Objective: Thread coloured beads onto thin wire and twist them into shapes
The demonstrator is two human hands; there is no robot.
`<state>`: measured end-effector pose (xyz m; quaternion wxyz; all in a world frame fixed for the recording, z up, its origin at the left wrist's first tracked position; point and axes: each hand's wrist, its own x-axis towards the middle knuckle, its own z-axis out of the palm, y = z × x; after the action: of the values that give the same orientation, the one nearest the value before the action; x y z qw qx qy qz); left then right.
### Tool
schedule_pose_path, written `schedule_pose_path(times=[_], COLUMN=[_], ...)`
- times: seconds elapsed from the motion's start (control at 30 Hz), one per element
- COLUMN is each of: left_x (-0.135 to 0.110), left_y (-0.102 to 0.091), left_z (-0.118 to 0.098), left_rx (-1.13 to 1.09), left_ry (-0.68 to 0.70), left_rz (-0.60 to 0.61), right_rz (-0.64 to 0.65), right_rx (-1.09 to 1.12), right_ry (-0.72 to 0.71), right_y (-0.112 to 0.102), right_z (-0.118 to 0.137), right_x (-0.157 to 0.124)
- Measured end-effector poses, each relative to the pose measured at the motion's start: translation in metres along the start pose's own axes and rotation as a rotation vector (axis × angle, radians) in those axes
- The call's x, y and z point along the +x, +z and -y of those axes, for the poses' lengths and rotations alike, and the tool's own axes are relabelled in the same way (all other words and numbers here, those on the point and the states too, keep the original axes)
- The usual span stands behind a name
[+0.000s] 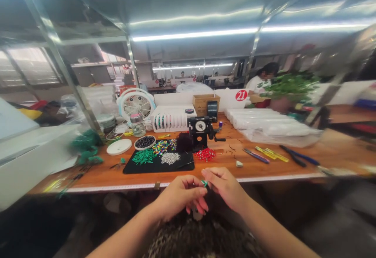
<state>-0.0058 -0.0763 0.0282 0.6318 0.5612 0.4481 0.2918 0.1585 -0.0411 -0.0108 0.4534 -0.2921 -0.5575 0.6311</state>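
My left hand [184, 193] and my right hand [223, 185] meet just in front of the table's near edge, fingertips almost touching. Between them is a small green piece [205, 183], too small to make out exactly. My right thumb and forefinger pinch it, and my left fingers close around its other side. Just beyond, a black mat [158, 168] bears green tube-like pieces [143, 157], silvery beads [170, 158] and mixed coloured beads [161, 147]. Red pieces [205, 154] lie by the mat's right end, below a black hand-crank machine [201, 126] with a dial.
A white dish of black beads [145, 142], a white lid [119, 147], a glass jar [137, 125] and a fan [137, 105] stand left. To the right lie tweezers [256, 155], yellow tools [272, 154], pliers [298, 156] and plastic-wrapped rolls [267, 122]. Another person [261, 79] sits beyond.
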Motion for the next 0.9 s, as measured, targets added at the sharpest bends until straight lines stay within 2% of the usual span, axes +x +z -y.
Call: schedule_pose_path(times=[0.07, 0.17, 0.27, 0.37, 0.5, 0.63, 0.73, 0.9], left_x=[0.001, 0.000, -0.003, -0.005, -0.005, -0.007, -0.010, -0.011], left_y=[0.003, 0.005, 0.003, 0.002, -0.001, -0.001, -0.001, -0.002], left_z=[0.000, -0.001, -0.001, -0.001, 0.002, 0.006, 0.008, 0.009], left_rx=[-0.035, -0.054, -0.044, 0.000, 0.002, -0.160, -0.235, -0.265], left_ry=[0.017, -0.009, -0.033, -0.018, -0.064, -0.110, -0.170, -0.202], left_rz=[-0.007, 0.034, 0.068, 0.076, 0.104, 0.135, 0.122, 0.102], right_rz=[-0.014, -0.082, -0.146, -0.190, -0.241, -0.292, -0.332, -0.328], right_rx=[0.077, 0.318, 0.510, 0.608, 0.672, 0.665, 0.670, 0.675], right_ry=[0.034, 0.078, 0.044, 0.012, 0.037, 0.073, 0.061, 0.050], right_y=[0.007, 0.012, 0.009, 0.003, -0.003, -0.006, -0.008, -0.010], right_z=[0.003, 0.004, 0.008, 0.014, 0.018, 0.015, 0.012, 0.010], right_x=[-0.007, -0.011, -0.012, -0.013, -0.012, -0.010, -0.009, -0.008])
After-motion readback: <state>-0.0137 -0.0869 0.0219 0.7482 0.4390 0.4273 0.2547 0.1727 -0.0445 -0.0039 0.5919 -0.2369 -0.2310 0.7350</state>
